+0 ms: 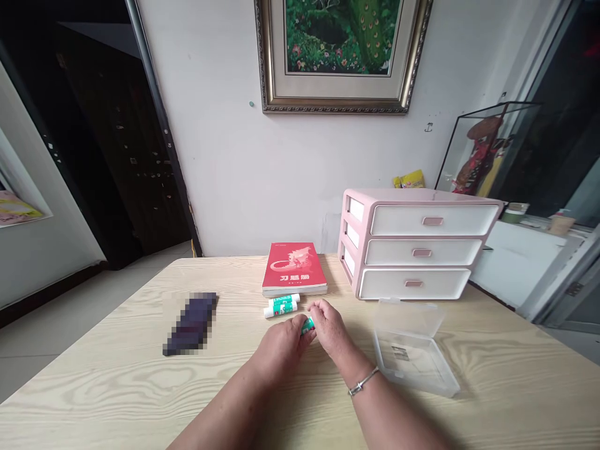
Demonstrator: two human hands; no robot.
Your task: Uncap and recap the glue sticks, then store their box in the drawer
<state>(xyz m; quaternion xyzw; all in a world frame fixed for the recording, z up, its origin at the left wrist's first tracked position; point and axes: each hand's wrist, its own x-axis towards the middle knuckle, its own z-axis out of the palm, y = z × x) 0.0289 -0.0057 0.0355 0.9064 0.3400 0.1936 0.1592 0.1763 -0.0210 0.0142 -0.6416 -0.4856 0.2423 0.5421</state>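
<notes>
My left hand [280, 344] is closed around a green-and-white glue stick [307, 325], held low over the middle of the table. The fingers of my right hand [332, 328] are pinched at its upper right end, covering that end, so I cannot see whether a cap is on it. Just beyond my hands, two more glue sticks [281, 309] in the same colours lie side by side on the wood. A thick red book [295, 265] lies flat behind them. To the right of my right forearm rests a clear plastic box [417, 369] with its lid raised.
A pink-and-white drawer unit [417, 253] stands at the back right of the wooden table [117, 381]. A dark, pixelated object [191, 324] lies on the left. Behind the table rises a white wall with a framed picture [335, 106].
</notes>
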